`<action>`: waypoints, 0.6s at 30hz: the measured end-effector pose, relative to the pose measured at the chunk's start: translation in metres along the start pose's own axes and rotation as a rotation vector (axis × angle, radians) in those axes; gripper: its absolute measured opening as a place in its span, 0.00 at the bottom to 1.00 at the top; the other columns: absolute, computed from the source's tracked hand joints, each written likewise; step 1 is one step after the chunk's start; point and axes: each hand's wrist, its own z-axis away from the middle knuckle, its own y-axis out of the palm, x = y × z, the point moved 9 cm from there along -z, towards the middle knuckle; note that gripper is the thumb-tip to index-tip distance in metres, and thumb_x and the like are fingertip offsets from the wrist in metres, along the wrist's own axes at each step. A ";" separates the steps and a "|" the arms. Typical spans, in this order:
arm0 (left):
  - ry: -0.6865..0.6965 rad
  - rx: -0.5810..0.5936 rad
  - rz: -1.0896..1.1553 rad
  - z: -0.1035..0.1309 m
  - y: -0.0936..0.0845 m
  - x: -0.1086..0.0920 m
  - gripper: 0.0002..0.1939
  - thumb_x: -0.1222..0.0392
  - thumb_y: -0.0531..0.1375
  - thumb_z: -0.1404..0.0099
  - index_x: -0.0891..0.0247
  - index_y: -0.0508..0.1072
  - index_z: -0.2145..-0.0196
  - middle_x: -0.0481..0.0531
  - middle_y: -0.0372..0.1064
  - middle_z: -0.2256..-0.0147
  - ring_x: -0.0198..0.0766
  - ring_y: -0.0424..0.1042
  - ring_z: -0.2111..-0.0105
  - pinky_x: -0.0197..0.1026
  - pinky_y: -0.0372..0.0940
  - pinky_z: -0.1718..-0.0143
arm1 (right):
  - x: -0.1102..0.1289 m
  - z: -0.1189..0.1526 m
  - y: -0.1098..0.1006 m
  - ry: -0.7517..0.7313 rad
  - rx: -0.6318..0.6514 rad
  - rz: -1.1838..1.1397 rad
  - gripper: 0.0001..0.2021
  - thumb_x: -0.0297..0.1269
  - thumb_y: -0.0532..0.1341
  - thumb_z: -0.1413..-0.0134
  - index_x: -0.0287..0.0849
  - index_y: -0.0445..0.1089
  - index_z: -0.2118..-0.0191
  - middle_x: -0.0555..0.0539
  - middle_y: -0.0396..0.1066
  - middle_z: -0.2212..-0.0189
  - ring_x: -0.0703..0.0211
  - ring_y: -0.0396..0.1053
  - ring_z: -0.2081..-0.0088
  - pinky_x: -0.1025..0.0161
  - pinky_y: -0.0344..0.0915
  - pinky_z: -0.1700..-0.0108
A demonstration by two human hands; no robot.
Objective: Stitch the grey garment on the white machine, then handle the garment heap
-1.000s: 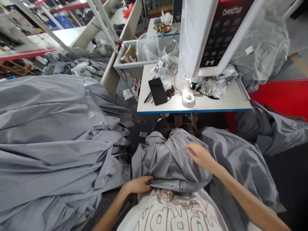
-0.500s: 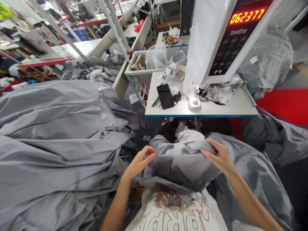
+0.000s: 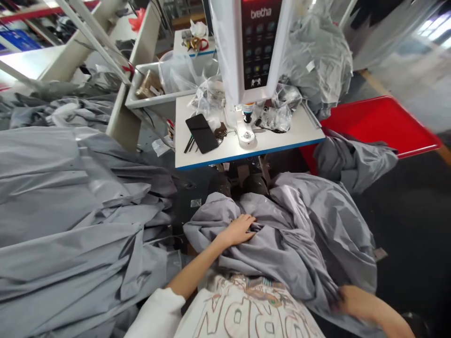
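Left hand [image 3: 239, 230], earlier pinching a fold, now lies flat and spread on the grey garment [image 3: 282, 234] in the lap, below the counter [image 3: 246, 145]. Right hand [image 3: 355, 303] has dropped to the garment's right edge; grip blurred, cannot tell.

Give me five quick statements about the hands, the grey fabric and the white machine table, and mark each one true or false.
1. The left hand rests flat on the crumpled grey fabric in the lap. True.
2. The right hand is up on the white machine table. False: it is low at the right, at the edge of the grey fabric.
3. A black flat phone lies on the white table. True.
4. The big pile of grey fabric lies at the person's right. False: it lies at the left.
5. The tray beyond the table is blue. False: it is red.
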 end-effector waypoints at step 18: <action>0.013 -0.985 0.075 0.006 -0.138 0.006 0.13 0.59 0.52 0.32 0.65 0.62 0.51 0.61 0.61 0.50 0.42 0.60 0.46 0.47 0.60 0.45 | 0.191 -0.132 -0.185 -0.348 -0.596 -0.934 0.13 0.47 0.59 0.48 0.41 0.66 0.65 0.50 0.69 0.71 0.59 0.66 0.68 0.62 0.64 0.63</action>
